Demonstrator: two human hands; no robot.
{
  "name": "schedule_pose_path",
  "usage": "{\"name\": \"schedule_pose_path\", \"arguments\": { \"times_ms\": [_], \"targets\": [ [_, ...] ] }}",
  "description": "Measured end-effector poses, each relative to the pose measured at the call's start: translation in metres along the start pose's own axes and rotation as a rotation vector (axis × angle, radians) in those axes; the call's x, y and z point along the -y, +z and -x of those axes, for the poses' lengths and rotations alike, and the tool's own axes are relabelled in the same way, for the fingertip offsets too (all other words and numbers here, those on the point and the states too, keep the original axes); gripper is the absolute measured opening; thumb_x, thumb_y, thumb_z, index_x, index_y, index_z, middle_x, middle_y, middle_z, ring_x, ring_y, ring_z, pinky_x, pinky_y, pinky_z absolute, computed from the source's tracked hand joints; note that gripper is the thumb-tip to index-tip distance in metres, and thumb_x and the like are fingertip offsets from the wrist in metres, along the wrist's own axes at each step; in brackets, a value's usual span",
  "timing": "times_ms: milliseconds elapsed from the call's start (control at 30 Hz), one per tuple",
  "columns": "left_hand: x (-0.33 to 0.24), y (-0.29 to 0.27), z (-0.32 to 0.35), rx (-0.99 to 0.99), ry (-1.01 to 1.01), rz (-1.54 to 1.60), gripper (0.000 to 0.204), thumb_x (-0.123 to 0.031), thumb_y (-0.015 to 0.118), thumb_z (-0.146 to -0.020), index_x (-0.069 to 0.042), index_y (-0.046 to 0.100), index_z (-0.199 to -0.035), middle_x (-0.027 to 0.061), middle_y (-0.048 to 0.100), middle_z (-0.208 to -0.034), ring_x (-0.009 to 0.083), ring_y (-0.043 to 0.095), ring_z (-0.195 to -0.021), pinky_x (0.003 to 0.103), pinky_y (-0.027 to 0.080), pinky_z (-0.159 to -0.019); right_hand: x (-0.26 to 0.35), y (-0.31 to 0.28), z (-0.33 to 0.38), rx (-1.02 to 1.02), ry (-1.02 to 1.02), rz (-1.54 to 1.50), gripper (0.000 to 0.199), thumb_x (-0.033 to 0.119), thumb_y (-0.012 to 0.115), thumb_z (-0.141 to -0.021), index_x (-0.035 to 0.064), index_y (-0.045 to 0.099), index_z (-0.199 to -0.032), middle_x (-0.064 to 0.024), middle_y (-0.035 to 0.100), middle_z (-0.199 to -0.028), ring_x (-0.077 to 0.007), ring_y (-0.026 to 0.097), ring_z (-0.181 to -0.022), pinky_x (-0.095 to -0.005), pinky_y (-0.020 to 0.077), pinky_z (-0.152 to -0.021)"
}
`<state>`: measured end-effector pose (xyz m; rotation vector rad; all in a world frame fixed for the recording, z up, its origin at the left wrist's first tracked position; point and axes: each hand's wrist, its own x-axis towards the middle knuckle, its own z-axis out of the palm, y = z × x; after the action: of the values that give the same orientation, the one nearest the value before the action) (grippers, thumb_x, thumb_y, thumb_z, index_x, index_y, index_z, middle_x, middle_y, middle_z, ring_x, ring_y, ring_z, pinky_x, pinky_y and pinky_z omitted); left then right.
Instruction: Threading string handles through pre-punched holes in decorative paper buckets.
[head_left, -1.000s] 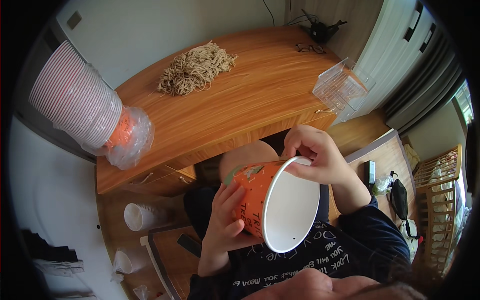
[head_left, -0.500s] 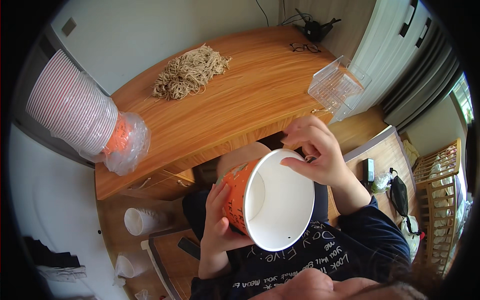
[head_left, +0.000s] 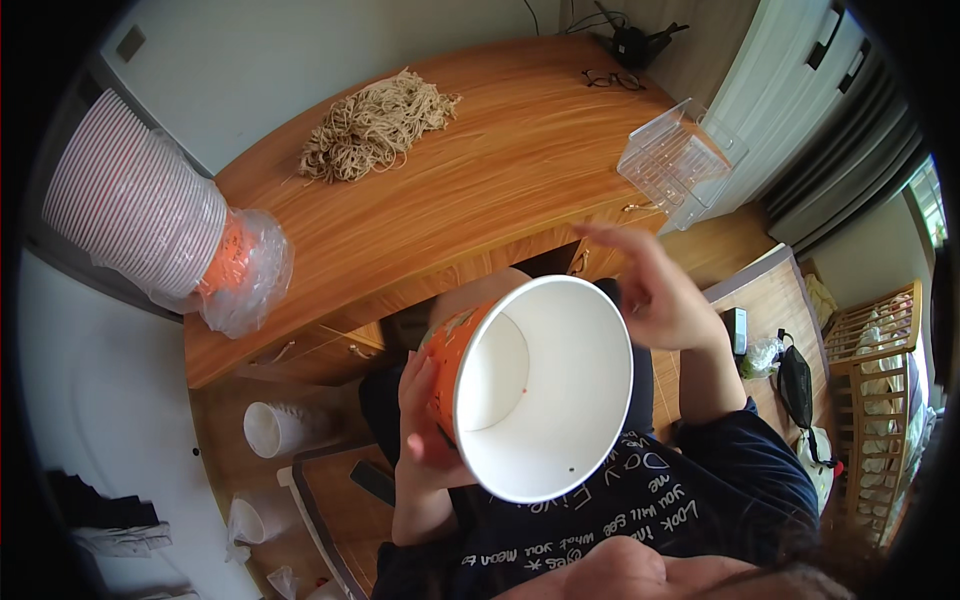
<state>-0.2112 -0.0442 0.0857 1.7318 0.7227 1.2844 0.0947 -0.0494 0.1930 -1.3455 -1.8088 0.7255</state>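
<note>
My left hand [head_left: 425, 420] grips the orange outside of a large paper bowl [head_left: 540, 385], which is tilted so its white, empty inside faces me. My right hand [head_left: 655, 290] hovers just right of the bowl's rim, fingers spread and blurred, holding nothing. Both hands are over my lap, in front of a wooden table [head_left: 480, 200].
A pile of tan noodles [head_left: 375, 125] lies on the table's far side. A clear plastic container [head_left: 680, 160] sits at its right end, a plastic-wrapped stack of bowls [head_left: 150, 225] at the left. Glasses [head_left: 612, 78] rest at the back. White cups [head_left: 275, 428] stand on the floor.
My right hand has let go of the bowl's rim and lifted away to the right. The bowl has turned its opening more toward me.
</note>
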Motion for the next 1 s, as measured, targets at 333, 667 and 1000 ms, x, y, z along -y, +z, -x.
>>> {"name": "schedule_pose_path", "arguments": {
  "times_ms": [333, 667, 1000],
  "targets": [
    [0.046, 0.008, 0.0, -0.023, -0.135, 0.325, 0.074, -0.065, 0.017, -0.102, -0.016, 0.026, -0.157, 0.0109, 0.028, -0.161, 0.0229, 0.029, -0.146, 0.048, 0.019, -0.122, -0.022, 0.027, 0.023, 0.116, -0.171, -0.238, 0.087, 0.03, 0.087, -0.067, 0.0037, 0.043, -0.137, -0.0227, 0.051, -0.134, -0.0404, 0.058, -0.115, -0.0439, 0.0506, -0.092],
    [0.006, 0.009, -0.03, 0.066, 0.258, -0.183, 0.117, -0.031, 0.089, -0.072, -0.006, 0.013, -0.157, 0.0283, 0.033, -0.153, 0.0388, 0.035, -0.141, 0.049, 0.021, -0.118, -0.018, -0.172, 0.014, -0.694, -0.126, 1.025, 0.101, 0.015, 0.09, -0.063, 0.016, 0.036, -0.149, -0.0156, 0.04, -0.154, -0.0382, 0.055, -0.126, -0.0426, 0.0539, -0.098],
    [0.047, 0.151, -0.079, 0.828, -0.437, 0.537, 0.074, -0.028, 0.071, -0.092, -0.001, 0.032, -0.149, 0.0137, 0.047, -0.147, 0.0248, 0.045, -0.136, 0.042, 0.036, -0.112, -0.078, -0.261, -0.032, -0.17, -0.135, 1.886, 0.096, -0.006, 0.063, -0.072, 0.0296, 0.028, -0.154, -0.009, 0.022, -0.163, -0.0214, 0.07, -0.074, -0.0303, 0.0596, -0.06]
  ]
}}
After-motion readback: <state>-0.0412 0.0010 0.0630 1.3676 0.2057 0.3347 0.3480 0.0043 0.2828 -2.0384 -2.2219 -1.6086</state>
